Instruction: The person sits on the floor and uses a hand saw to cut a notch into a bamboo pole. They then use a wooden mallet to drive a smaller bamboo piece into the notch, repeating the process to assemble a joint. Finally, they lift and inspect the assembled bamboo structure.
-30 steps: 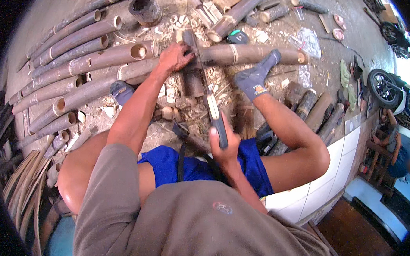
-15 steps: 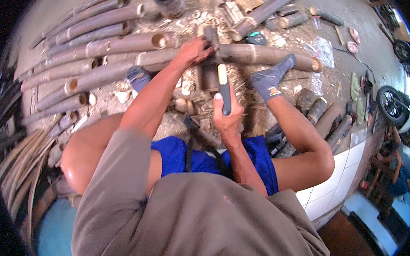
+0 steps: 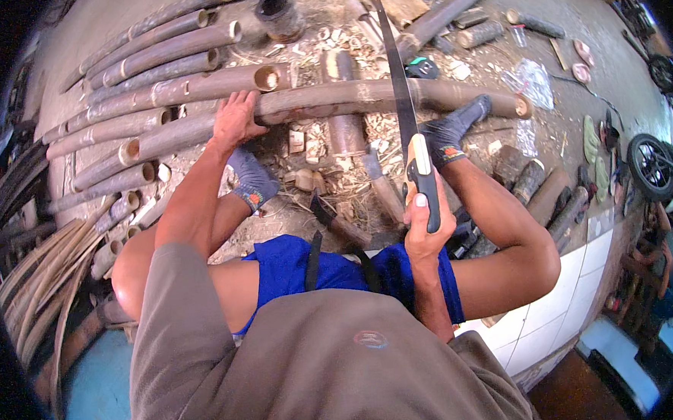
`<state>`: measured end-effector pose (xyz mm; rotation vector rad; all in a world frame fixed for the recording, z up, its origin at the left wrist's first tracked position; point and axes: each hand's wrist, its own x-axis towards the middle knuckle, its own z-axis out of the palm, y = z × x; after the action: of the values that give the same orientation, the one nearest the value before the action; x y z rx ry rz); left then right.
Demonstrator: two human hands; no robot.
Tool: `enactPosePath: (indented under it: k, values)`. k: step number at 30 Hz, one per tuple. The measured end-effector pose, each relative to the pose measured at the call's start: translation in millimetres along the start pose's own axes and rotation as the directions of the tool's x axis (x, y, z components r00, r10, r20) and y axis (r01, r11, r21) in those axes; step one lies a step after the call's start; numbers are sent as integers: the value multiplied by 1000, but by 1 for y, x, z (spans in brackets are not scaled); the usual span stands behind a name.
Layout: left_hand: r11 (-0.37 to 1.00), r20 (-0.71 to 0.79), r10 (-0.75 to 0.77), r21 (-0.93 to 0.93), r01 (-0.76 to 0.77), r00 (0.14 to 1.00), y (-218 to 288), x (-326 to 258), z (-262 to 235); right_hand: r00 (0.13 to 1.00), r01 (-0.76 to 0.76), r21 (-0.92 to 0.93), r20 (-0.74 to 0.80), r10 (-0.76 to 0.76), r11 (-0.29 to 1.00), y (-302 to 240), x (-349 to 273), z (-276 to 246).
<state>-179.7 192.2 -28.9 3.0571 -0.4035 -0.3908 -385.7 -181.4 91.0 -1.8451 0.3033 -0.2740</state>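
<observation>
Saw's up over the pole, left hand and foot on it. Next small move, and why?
Probably draw the saw back across the bamboo pole. The blade lies across the pole, the right hand grips the handle, and the left hand and socked foot press on the pole.

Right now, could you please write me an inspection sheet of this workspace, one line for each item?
Surface: bare concrete floor, covered with chips and sawdust around the feet.
Job's things: a long bamboo pole lies crosswise; a hand saw stands over it, blade pointing away from the person.
Clutter: stacked bamboo poles to the left, short cut pieces to the right, a plastic bag, sandals.
Hands: left hand presses on the pole; right hand grips the saw handle.
Cables: nothing seen.
Surroundings: both socked feet brace by the pole; white tiled ledge; a wheel at right.
</observation>
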Motion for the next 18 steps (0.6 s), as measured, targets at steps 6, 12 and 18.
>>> enactPosePath:
  k: [6, 12, 18]
  values:
    - [996, -48, 79, -27, -81, 996, 34, 20, 5, 997, 38, -10, -72, -39, 999, 1, -1, -3]
    - [963, -81, 205, -161, -216, 975, 145, 63, 0, 996, 65, -66, -58, -69, 996, 17, -4, 4]
    - [959, -144, 203, -171, -226, 969, 176, 79, 9, 998, 54, -66, -6, -55, 996, 37, -13, 8]
